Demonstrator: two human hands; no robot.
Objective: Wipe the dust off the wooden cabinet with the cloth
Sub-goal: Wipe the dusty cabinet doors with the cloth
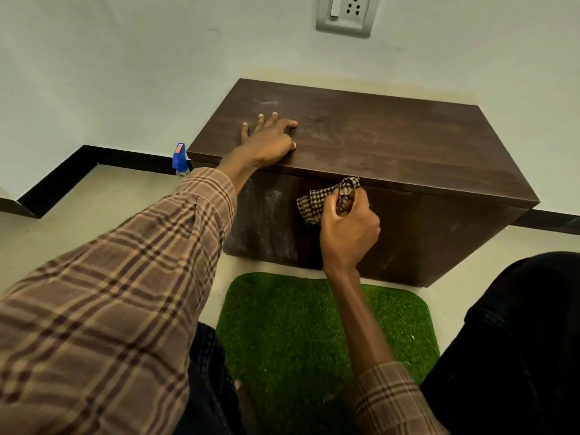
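A: Pale wall (pixel 125 73) and pale floor (pixel 94 208) lie behind everything. What does the grip hold?

B: The right hand (pixel 348 233) has its fingers curled tight around a bunched checked cloth (pixel 326 199). The cloth is pressed on the front face of the wooden cabinet (pixel 376 142), just under the front edge of the top. Part of the cloth is hidden inside the fist.

A: And the other hand?

B: Up and to the left of the grip, the left hand (pixel 270 142) lies flat on the cabinet top with spread fingers and holds nothing.

A: What is hard to see?

B: Left of the cloth the front face has a grey dusty patch; right of the cloth the face is dark and I cannot tell if there is dust. Beyond the cabinet's left corner a spray bottle (pixel 180 160) shows only its blue head; the red label on it is too small to read.

A: Is there free room around the grip?

B: Right of the grip the front face is free up to the corner. Below the grip lies a green grass mat (pixel 298 324). High above on the wall is a switch socket (pixel 345 14), cut off by the picture edge.
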